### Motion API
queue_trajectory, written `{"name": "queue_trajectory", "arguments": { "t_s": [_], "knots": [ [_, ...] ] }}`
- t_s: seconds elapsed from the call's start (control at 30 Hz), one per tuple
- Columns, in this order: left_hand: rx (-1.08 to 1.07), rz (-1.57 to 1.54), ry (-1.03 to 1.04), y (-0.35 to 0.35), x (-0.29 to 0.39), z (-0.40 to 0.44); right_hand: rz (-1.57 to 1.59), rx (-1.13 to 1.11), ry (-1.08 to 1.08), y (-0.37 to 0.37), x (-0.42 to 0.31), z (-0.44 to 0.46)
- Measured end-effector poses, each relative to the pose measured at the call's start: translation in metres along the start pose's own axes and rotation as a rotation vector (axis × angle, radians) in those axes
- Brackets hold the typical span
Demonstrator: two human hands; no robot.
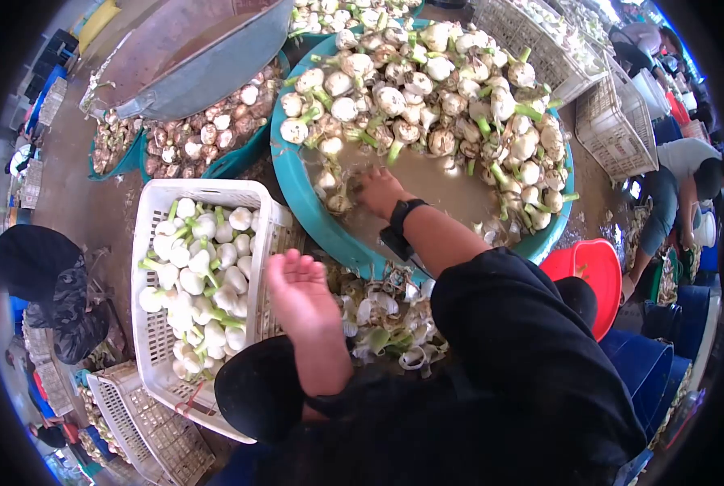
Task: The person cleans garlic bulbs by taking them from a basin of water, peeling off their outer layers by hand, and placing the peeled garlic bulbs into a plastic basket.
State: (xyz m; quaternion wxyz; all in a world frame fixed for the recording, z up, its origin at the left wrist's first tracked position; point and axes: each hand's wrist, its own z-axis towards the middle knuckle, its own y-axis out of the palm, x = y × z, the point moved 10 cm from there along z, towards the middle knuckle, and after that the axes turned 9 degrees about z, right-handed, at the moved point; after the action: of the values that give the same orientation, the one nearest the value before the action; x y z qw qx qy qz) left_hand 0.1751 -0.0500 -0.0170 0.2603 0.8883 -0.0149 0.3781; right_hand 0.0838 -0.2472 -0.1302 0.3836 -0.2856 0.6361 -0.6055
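Garlic bulbs (390,100) crowd tub (287,162); right hand (378,193) indistinct at tips, cannot tell grip; left hand (301,296) bare-palmed, loosely curled.

The wet brown floor (121,217) carries a round teal tub (317,223), a white plastic crate (208,187) beside it, and heaped garlic peelings (394,320)

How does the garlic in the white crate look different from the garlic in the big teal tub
The crate garlic looks clean and white, while the tub garlic is stained brown. The crate garlic has mostly smooth skins; the tub garlic has ragged, flaking ones. The tub garlic forms a bigger pile than the crate garlic. Both include bulbs with green stem stubs.
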Motion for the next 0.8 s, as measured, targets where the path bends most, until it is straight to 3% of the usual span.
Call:
{"name": "queue_trajectory", "arguments": {
  "t_s": [0.07,0.13,0.17,0.2,0.23,0.27,0.33,0.37,0.4,0.43,0.47,0.53,0.57,0.67,0.7,0.73,0.8],
  "knots": [
    [0.005,0.174,-0.041,-0.004,-0.027,0.010,-0.078,-0.003,-0.087,0.003,-0.010,0.000],
    [0.080,0.423,-0.065,-0.002,-0.042,0.002,0.728,0.032,0.476,-0.027,0.015,-0.018],
    [0.014,0.591,-0.093,0.006,-0.053,-0.002,0.923,0.004,0.560,-0.059,0.003,-0.033],
    [-0.026,0.665,-0.141,0.013,-0.065,-0.008,1.813,0.220,0.680,-0.062,-0.020,-0.051],
    [-0.147,0.615,-0.157,0.022,-0.079,-0.008,1.798,0.287,0.656,-0.076,-0.029,-0.063],
    [-0.272,0.566,-0.168,0.035,-0.088,-0.012,1.513,0.449,0.534,-0.107,-0.035,-0.076],
    [-0.310,0.437,-0.099,0.043,-0.080,-0.016,0.755,0.505,0.147,-0.159,-0.065,-0.094],
    [-0.263,0.615,-0.082,0.034,-0.069,-0.010,0.750,0.511,0.154,-0.173,-0.062,-0.102],
    [-0.212,0.794,-0.065,0.025,-0.060,-0.005,0.574,0.357,-0.011,-0.182,-0.084,-0.104],
    [-0.189,0.772,0.037,0.022,-0.056,0.004,0.395,0.200,-0.170,-0.181,-0.105,-0.109],
    [-0.202,0.776,0.032,0.018,-0.058,0.005,0.390,0.201,-0.157,-0.182,-0.106,-0.115],
    [-0.436,1.014,0.034,0.034,-0.070,-0.005,0.180,0.010,-0.185,-0.164,-0.117,-0.125],
    [-0.422,0.943,-0.038,0.034,-0.075,-0.010,0.103,0.077,-0.188,-0.167,-0.119,-0.130],
    [-0.526,0.955,-0.186,0.038,-0.085,-0.028,0.165,-0.069,-0.133,-0.148,-0.113,-0.137],
    [-0.545,0.940,-0.246,0.034,-0.091,-0.027,0.390,-0.029,0.008,-0.145,-0.095,-0.137],
    [-0.547,0.941,-0.245,0.033,-0.091,-0.029,0.389,-0.027,0.010,-0.145,-0.095,-0.137],
    [-0.693,0.882,-0.151,0.047,-0.087,-0.038,1.516,-0.118,0.782,-0.094,-0.057,-0.163]
  ]
}}
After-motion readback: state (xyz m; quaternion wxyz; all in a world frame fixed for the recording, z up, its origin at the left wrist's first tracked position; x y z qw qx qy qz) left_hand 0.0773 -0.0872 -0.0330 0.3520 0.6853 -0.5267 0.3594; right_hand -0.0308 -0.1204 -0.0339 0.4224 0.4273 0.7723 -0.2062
